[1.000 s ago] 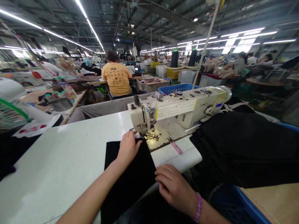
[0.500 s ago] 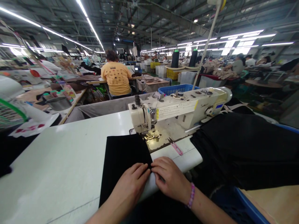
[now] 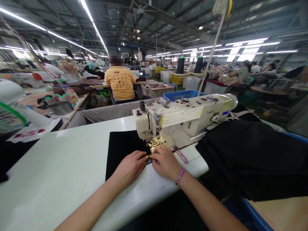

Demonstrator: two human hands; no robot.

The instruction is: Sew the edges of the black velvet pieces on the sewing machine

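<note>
Under left grip, black cloth

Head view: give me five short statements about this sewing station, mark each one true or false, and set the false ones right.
1. The fingers of the left hand rest on the black cloth. True.
2. The beaded bracelet is worn on the left wrist. False: the beaded bracelet is on the right wrist.
3. A blue basket stands beyond the sewing machine. True.
4. The pink-handled snips lie to the left of both hands. False: the pink-handled snips lie to the right of the right hand.
5. The person seated ahead wears a green shirt. False: the shirt is yellow-orange.
</note>
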